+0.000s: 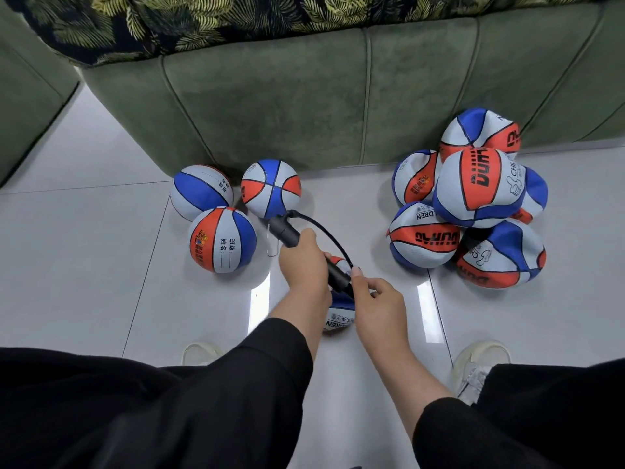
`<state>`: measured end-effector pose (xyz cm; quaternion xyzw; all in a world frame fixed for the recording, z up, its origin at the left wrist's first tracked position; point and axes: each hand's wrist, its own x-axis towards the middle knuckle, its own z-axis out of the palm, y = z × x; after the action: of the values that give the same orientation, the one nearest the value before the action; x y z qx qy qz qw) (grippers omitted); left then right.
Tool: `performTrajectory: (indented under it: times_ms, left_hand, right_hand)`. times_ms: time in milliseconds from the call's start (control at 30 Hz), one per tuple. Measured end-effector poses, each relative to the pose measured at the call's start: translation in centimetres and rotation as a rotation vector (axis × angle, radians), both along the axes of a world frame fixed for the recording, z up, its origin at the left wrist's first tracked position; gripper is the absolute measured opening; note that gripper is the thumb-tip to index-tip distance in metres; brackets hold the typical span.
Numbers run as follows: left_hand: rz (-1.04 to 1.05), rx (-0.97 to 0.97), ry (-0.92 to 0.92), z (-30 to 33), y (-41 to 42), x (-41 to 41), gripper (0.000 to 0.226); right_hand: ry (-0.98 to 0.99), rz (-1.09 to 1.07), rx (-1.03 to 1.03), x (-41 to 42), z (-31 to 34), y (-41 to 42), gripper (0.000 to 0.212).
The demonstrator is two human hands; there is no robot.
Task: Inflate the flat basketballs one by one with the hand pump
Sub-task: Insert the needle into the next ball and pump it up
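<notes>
Black hand pump (pixel 291 235) being gripped by left hand (pixel 301 269), hose (pixel 333 239) end being pinched by right hand (pixel 378 299), basketball (pixel 338 319) lying beneath.

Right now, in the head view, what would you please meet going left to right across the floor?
Three round balls → left hand gripping the pump → right hand → pile of flat balls.

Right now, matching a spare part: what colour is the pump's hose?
Black, like the pump body; the hose shows clearly in the head view.
</notes>
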<state>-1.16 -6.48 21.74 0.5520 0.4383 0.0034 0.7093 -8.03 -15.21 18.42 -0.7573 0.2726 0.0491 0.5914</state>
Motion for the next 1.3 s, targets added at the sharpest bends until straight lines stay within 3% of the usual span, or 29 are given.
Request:
performTrajectory:
  times_ms: [333,733,1067,1300]
  left_hand:
    - [-0.053,0.004,0.007,-0.7,-1.1,-1.0,0.013]
    - [0.035,0.013,-0.019,0.3,1.3,1.3,0.003]
    - [-0.055,-0.037,-0.012,-0.6,-1.3,-1.0,0.012]
    - [-0.003,-0.011,0.006,-0.3,-0.2,0.2,0.010]
  right_hand:
    - [-0.007,0.004,-0.032,0.0,-0.1,0.5,0.046]
    - [-0.010,0.014,-0.006,0.0,-0.1,-0.2,0.043]
    - [-0.026,0.022,-0.030,0.1,0.2,0.4,0.045]
    - [-0.009,0.021,0.006,0.6,-0.1,0.2,0.043]
